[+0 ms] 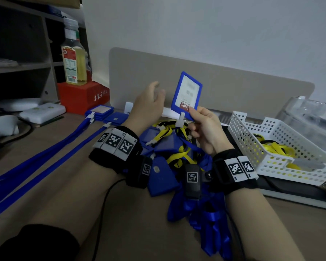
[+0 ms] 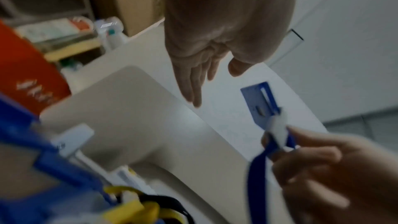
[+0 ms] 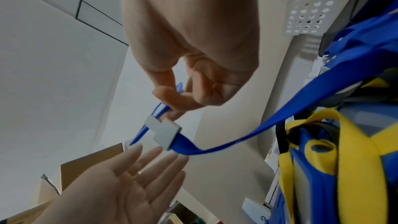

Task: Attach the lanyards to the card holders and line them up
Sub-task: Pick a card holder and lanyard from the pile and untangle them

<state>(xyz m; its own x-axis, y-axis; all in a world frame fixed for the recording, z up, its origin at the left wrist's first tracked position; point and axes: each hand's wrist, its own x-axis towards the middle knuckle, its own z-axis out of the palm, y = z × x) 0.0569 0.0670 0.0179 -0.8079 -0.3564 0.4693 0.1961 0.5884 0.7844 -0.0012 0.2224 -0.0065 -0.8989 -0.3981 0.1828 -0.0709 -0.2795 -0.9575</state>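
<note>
**Holder up, clip on, left hand waiting**

Left of the pile (image 1: 169,157) of loose holders and lanyards, two finished sets (image 1: 100,112) lie on the desk (image 1: 68,176), holders at the far end and blue straps running back toward the person.

The left hand (image 1: 149,104) hovers above the pile's far-left edge, fingers straight and spread, holding nothing. In the right wrist view its palm faces up, fingertips just under the white clip (image 3: 164,131).

Right of it, above the pile's far side, the right hand (image 1: 205,125) pinches the bottom edge of a blue holder (image 1: 186,91) between thumb and fingers. The holder stands nearly upright, long axis vertical, slotted end down. The clip hangs at that lower edge, and its blue strap (image 3: 247,140) trails down toward the pile.

The clip looks already hooked through the slot, though blur leaves that uncertain. The next move probably turns on the left hand: it is the free one, nearer the finished row, with the holder just to its right.

Right of the pile sits a white basket (image 1: 252,147) with yellow lanyards.
</note>
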